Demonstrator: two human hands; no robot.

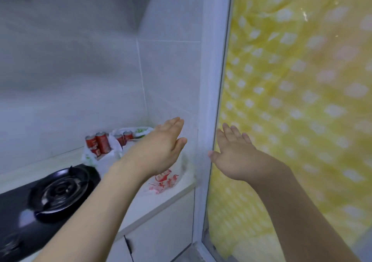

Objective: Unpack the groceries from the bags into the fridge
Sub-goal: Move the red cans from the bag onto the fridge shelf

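Fingers straight on both my left hand (161, 151) and right hand (235, 157), holding nothing; red cans (102, 143) sit in bags (167, 179) on the counter (141, 207).

Pale grey tiled wall (169, 70), white counter (153, 203) with cabinet doors (161, 239) beneath, black gas hob (58, 193) at left, yellow white-patterned curtain (302, 92) behind a pale frame (216, 64)

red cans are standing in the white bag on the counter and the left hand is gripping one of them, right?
Not quite. The head view shows the red cans in the white bag on the counter, but the left hand grips nothing: it hangs open above them, fingers straight.
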